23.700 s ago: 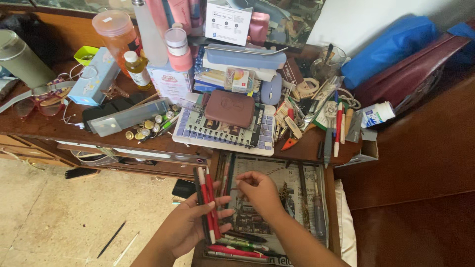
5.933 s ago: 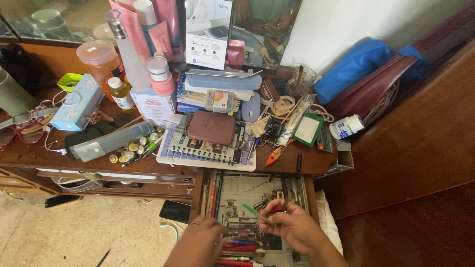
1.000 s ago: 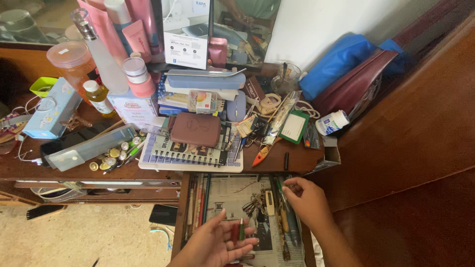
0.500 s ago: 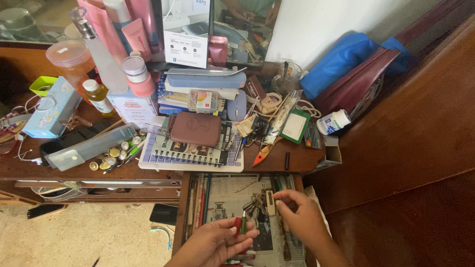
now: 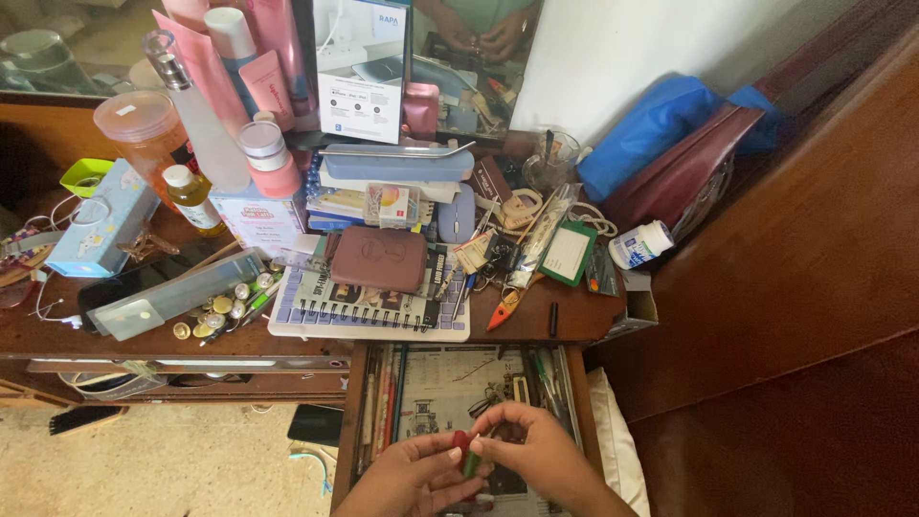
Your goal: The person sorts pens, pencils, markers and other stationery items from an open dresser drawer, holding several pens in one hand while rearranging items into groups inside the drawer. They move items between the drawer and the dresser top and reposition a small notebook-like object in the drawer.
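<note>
Hands (image 5: 479,460) pinching red and green pens (image 5: 465,456) over open drawer (image 5: 459,393), cluttered desk (image 5: 574,316) behind.

White upright box (image 5: 359,72) behind books

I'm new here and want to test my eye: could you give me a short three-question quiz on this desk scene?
1. True or false: both hands touch the small red and green thing.
2. What lies on the spiral notebook? A) brown wallet B) blue bag C) white bottle
3. What do the left hand and right hand hover over?

Key: 1 true. 2 A, the brown wallet. 3 The open drawer.
</note>
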